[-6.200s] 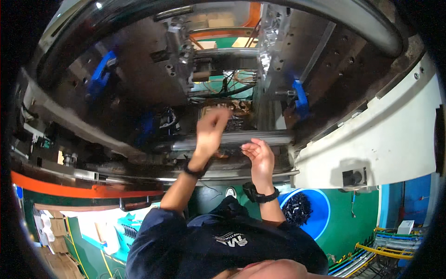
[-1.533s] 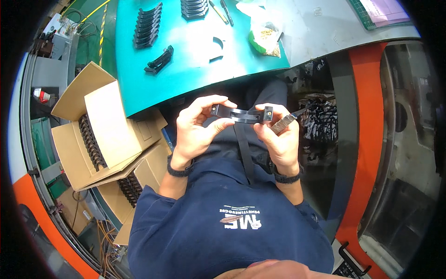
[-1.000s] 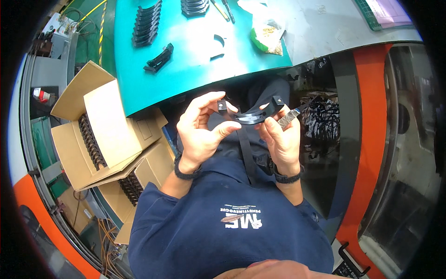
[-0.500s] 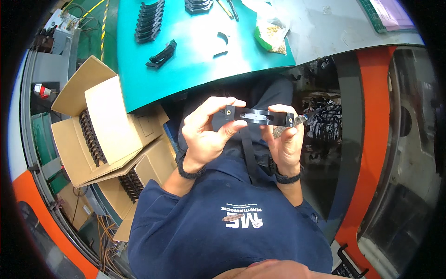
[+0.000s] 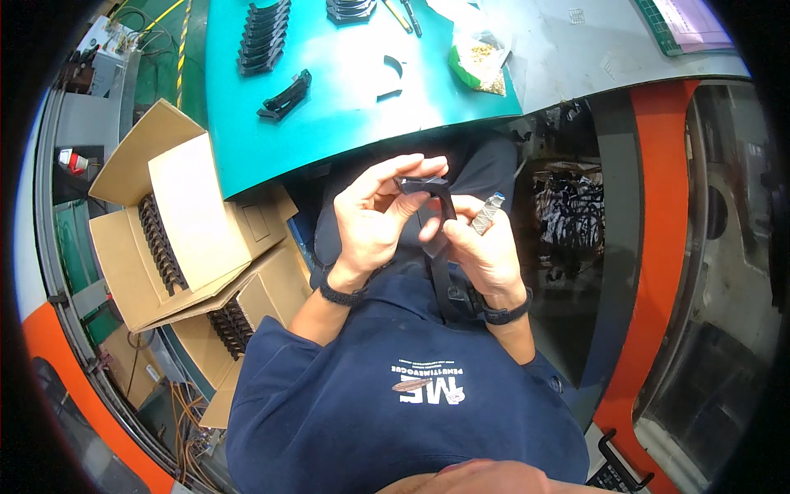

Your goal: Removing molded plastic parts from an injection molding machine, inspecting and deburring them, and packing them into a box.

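Over my lap I hold a black curved bracket [image 5: 445, 206] in both hands. The fingers and thumb of my left hand [image 5: 369, 226] pinch its upper left end. My right hand [image 5: 484, 251] grips its lower end, which is partly hidden by the fingers. A short rod-like thing wrapped in silvery-grey material [image 5: 487, 216], with a bluish tip, sticks out of my right hand; its kind is unclear. On the green mat [image 5: 329, 132] ahead lie similar black curved pieces [image 5: 285, 96] and a lone thin curved piece [image 5: 393, 78] in glare.
A row of black brackets [image 5: 263, 41] and another stack [image 5: 351, 10] sit at the mat's far side, beside pen-like tools [image 5: 405, 16]. A clear bag of small brass-coloured pieces [image 5: 484, 64] lies at right. Cardboard boxes [image 5: 202, 214] with black parts stand left. An orange frame [image 5: 661, 206] rises right.
The bracket was held level, its length facing me; now it is turned, its right end swung down and toward me. My right hand has moved left, closer to my left hand.
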`<state>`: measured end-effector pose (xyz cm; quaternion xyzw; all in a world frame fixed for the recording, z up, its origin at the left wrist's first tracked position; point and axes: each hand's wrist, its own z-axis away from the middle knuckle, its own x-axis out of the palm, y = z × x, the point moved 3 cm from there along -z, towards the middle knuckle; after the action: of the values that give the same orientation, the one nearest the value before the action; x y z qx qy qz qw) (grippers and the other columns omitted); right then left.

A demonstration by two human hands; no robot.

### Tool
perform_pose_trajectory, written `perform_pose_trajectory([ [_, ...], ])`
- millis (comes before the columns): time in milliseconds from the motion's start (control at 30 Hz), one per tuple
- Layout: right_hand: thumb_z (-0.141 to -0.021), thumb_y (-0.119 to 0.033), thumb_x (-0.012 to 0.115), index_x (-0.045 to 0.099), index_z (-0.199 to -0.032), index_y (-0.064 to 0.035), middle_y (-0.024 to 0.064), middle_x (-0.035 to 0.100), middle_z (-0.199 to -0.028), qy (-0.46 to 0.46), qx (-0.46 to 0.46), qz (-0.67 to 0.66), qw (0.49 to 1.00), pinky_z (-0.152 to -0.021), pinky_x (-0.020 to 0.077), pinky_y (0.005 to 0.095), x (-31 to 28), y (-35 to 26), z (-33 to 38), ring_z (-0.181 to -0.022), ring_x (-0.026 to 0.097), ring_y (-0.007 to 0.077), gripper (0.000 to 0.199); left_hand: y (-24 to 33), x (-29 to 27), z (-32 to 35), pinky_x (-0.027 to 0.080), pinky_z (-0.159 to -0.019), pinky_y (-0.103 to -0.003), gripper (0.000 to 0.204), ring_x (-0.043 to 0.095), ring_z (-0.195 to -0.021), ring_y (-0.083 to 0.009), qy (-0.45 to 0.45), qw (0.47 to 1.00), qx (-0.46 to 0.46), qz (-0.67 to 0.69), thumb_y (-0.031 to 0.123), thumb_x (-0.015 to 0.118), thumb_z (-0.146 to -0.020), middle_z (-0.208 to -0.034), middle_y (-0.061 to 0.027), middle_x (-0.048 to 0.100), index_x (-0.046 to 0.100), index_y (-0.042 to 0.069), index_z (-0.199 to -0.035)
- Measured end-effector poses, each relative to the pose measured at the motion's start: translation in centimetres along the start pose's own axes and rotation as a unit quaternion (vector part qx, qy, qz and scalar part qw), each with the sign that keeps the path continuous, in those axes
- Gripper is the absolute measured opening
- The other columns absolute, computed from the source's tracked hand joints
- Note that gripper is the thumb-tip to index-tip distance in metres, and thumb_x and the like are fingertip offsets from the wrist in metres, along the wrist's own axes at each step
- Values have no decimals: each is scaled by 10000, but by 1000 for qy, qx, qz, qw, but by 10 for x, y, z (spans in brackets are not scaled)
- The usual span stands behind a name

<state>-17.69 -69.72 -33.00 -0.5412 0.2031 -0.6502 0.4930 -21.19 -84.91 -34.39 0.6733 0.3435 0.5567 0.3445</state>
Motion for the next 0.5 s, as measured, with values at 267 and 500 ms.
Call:
perform_pose_trajectory([
  [267,-873,20,686,588,-1117,28,133,716,-975,42,-50,43,997,-720,519,202,5,2,0,-852,683,130,263,2,4,4,577,-772,-272,478,689,-951,-185,30,999,-31,-11,-21,714,-849,-1157,-214,672,527,-31,-1289],
  [500,-903,-55,667,585,-1040,-17,101,733,-854,57,-15,56,997,-412,272,146,9,8,1,-475,421,-26,164,4,6,1,569,-791,-278,403,690,-932,-172,37,995,-66,-62,-30,677,-867,-1112,-191,691,539,-32,-1246],
])
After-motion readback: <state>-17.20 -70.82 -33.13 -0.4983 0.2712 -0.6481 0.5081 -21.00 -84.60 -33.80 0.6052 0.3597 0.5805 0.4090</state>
